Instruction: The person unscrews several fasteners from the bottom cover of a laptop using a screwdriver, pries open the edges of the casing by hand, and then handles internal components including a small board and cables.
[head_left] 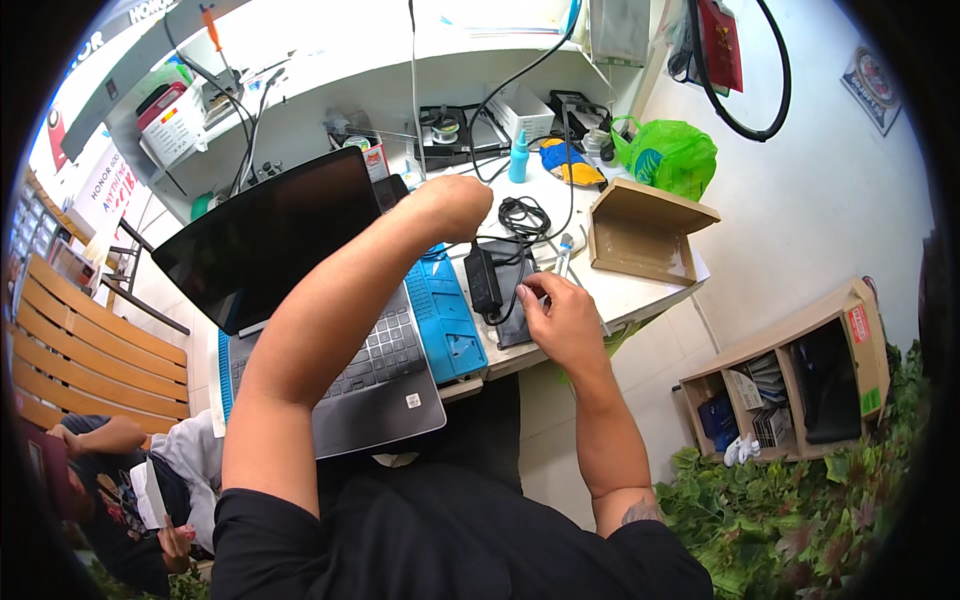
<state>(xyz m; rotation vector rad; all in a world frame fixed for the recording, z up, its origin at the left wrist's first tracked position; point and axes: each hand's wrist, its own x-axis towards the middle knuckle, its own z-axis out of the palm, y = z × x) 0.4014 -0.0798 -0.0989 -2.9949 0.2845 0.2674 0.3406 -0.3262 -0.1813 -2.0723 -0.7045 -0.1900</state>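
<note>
A black power adapter (483, 281) is upright in front of me, above a dark flat item (515, 330) on the table. My left hand (455, 208) is closed above it, around the cable that leads up from the adapter's top; its fingertips are partly hidden. Thumb and fingers of my right hand (562, 312) pinch the lower cable, which loops up from the adapter's bottom end. Left of the adapter stands an open laptop (275, 240) with a black screen, its keyboard partly covered by my left arm. Beneath and beside the laptop lies a blue work mat (455, 335).
Behind the adapter lie a coiled black cable (524, 216) and a light-blue bottle (518, 158). An open cardboard box (645, 240) and a green plastic bag (668, 155) stand at right. A person (120, 490) sits at lower left near a wooden bench (100, 350).
</note>
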